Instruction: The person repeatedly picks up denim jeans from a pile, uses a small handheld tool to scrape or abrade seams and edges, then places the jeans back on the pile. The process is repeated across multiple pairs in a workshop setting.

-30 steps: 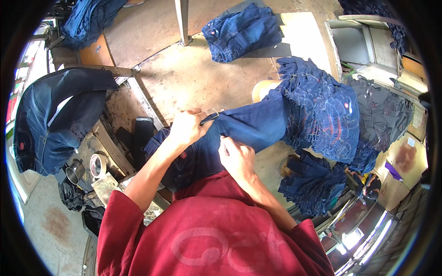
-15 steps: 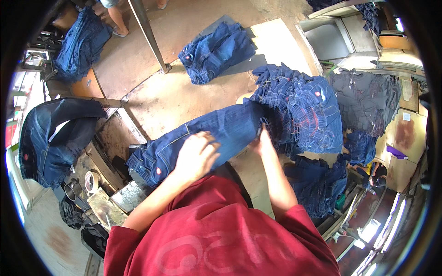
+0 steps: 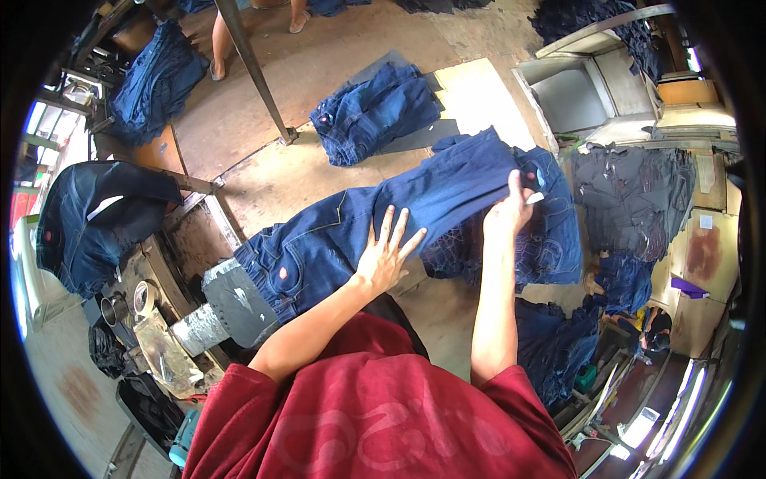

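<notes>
Over stacked denim (image 3: 558, 251), the right hand (image 3: 508, 214) grips jeans (image 3: 435, 188), left hand (image 3: 384, 257) open atop; dragging could spill the stack's far edge.

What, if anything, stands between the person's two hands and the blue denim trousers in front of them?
Nothing visible does. The left hand rests spread open directly on the blue denim trousers, and the right hand holds the edge of a leg.
</notes>
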`<control>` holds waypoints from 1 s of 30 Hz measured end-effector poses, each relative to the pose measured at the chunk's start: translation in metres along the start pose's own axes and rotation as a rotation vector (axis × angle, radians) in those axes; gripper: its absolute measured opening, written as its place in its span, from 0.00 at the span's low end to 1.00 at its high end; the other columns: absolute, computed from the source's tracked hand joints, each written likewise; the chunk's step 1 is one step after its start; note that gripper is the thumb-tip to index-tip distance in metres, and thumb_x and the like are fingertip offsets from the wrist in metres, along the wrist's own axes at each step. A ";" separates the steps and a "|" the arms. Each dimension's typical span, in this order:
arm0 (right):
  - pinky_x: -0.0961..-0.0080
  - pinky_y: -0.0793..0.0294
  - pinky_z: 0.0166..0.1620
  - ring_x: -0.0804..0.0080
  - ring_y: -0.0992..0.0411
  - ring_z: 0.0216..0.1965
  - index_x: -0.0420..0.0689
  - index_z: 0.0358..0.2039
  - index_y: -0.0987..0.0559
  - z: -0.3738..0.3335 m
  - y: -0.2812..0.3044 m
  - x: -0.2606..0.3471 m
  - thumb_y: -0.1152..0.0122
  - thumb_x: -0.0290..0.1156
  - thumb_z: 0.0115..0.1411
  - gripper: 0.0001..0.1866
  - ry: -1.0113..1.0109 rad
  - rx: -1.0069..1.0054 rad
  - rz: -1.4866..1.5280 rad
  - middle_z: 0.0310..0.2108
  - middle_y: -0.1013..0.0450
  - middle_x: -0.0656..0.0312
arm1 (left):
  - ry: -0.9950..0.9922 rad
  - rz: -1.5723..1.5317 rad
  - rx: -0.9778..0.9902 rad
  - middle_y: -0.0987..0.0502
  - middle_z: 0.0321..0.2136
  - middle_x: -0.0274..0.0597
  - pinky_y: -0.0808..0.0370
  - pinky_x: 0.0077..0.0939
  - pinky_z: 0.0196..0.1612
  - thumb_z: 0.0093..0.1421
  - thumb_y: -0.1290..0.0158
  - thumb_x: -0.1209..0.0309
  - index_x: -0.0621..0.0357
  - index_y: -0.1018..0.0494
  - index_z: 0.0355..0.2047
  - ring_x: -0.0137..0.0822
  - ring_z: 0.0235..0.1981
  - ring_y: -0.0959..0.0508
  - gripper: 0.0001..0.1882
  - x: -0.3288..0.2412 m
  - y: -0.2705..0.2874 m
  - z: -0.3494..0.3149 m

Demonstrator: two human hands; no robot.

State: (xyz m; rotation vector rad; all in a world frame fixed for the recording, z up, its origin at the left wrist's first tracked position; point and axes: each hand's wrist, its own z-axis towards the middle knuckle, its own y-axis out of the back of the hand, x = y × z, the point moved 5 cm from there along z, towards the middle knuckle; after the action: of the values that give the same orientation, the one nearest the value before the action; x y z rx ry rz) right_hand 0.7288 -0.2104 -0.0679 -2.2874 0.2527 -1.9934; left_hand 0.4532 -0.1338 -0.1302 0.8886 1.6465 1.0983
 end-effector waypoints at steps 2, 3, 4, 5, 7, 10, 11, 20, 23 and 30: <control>0.70 0.33 0.47 0.79 0.36 0.38 0.56 0.27 0.34 0.006 -0.006 0.014 0.17 0.31 0.61 0.26 -0.022 0.000 0.106 0.32 0.35 0.73 | 0.007 -0.012 -0.022 0.59 0.83 0.50 0.45 0.74 0.76 0.55 0.30 0.43 0.27 0.53 0.83 0.67 0.82 0.59 0.61 -0.003 0.001 0.004; 0.69 0.31 0.50 0.78 0.34 0.41 0.55 0.28 0.32 0.008 -0.008 0.021 0.17 0.31 0.61 0.23 -0.004 0.002 0.116 0.35 0.32 0.71 | 0.003 -0.020 -0.050 0.59 0.83 0.49 0.44 0.75 0.75 0.55 0.30 0.44 0.24 0.54 0.82 0.67 0.81 0.60 0.61 -0.004 0.002 0.006; 0.68 0.31 0.55 0.77 0.33 0.45 0.52 0.30 0.30 0.010 -0.009 0.026 0.18 0.32 0.62 0.21 -0.017 -0.016 0.123 0.37 0.30 0.68 | -0.001 -0.026 -0.056 0.59 0.83 0.48 0.44 0.75 0.75 0.56 0.30 0.45 0.22 0.54 0.82 0.68 0.81 0.60 0.60 -0.004 0.002 0.007; 0.66 0.32 0.59 0.75 0.32 0.48 0.50 0.31 0.28 0.013 -0.010 0.033 0.18 0.33 0.62 0.20 -0.020 -0.022 0.131 0.40 0.28 0.66 | -0.015 -0.011 -0.051 0.60 0.83 0.47 0.44 0.75 0.75 0.56 0.30 0.46 0.21 0.54 0.82 0.68 0.81 0.60 0.60 -0.004 0.001 0.007; 0.64 0.20 0.54 0.67 0.23 0.46 0.41 0.38 0.23 0.015 -0.010 0.053 0.19 0.34 0.63 0.17 -0.040 -0.001 0.163 0.43 0.23 0.58 | -0.045 0.014 0.014 0.60 0.83 0.45 0.43 0.76 0.75 0.57 0.31 0.49 0.21 0.54 0.82 0.68 0.82 0.61 0.59 -0.003 -0.005 0.006; 0.57 0.11 0.51 0.56 0.16 0.47 0.32 0.51 0.19 0.010 -0.018 0.089 0.20 0.33 0.63 0.23 -0.041 0.009 0.282 0.54 0.20 0.48 | -0.035 0.039 -0.089 0.53 0.82 0.48 0.48 0.79 0.76 0.56 0.31 0.51 0.34 0.45 0.81 0.66 0.82 0.59 0.54 -0.006 -0.007 0.007; 0.58 0.12 0.51 0.59 0.17 0.46 0.32 0.52 0.19 0.004 -0.021 0.105 0.21 0.31 0.64 0.22 0.031 -0.015 0.203 0.51 0.19 0.50 | -0.038 0.034 -0.152 0.50 0.81 0.49 0.49 0.78 0.76 0.58 0.34 0.53 0.41 0.40 0.78 0.64 0.82 0.57 0.49 -0.010 -0.008 0.008; 0.67 0.18 0.43 0.68 0.17 0.36 0.35 0.41 0.13 -0.211 -0.099 0.086 0.26 0.30 0.67 0.10 0.792 0.876 -0.518 0.40 0.14 0.56 | 0.037 0.111 -0.190 0.30 0.70 0.61 0.46 0.68 0.77 0.68 0.51 0.61 0.70 0.24 0.60 0.54 0.73 0.33 0.28 -0.063 -0.046 0.029; 0.60 0.18 0.42 0.55 0.17 0.38 0.46 0.33 0.16 -0.308 -0.114 0.008 0.32 0.34 0.56 0.07 1.080 1.634 -0.717 0.38 0.15 0.53 | 0.034 0.196 -0.084 0.29 0.69 0.58 0.44 0.65 0.76 0.67 0.50 0.61 0.69 0.23 0.59 0.54 0.73 0.33 0.27 -0.074 -0.059 0.030; 0.60 0.27 0.44 0.56 0.27 0.39 0.48 0.26 0.21 -0.351 -0.128 -0.033 0.34 0.28 0.55 0.04 1.047 1.772 -0.864 0.26 0.25 0.61 | 0.042 0.222 -0.154 0.26 0.66 0.52 0.40 0.58 0.75 0.67 0.47 0.63 0.66 0.20 0.56 0.53 0.71 0.32 0.24 -0.079 -0.071 0.030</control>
State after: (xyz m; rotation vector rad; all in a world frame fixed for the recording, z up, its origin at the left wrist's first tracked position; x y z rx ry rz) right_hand 0.3848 -0.0665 -0.0274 -0.1282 -1.7853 -1.8085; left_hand 0.5008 -0.2208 -0.1776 0.9684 1.4996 1.3848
